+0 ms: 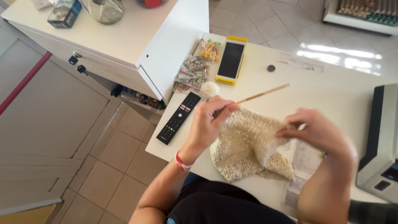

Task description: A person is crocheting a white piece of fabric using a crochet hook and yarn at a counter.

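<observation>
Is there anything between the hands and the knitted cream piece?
No. The left hand holds a wooden needle right at the knitted piece, and the right hand pinches its other edge. Nothing visible sits between them.

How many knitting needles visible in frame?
1. A wooden knitting needle sticks out up-right from the left hand, above the cream knitted piece. A second may be hidden under the blurred right hand.

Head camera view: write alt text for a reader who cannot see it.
Two bare hands work a cream knitted piece on a white table; the left hand grips a wooden needle, the right hand pinches the fabric. Beside them lie a black remote, a yellow-cased phone and wrapped sweets.
</observation>
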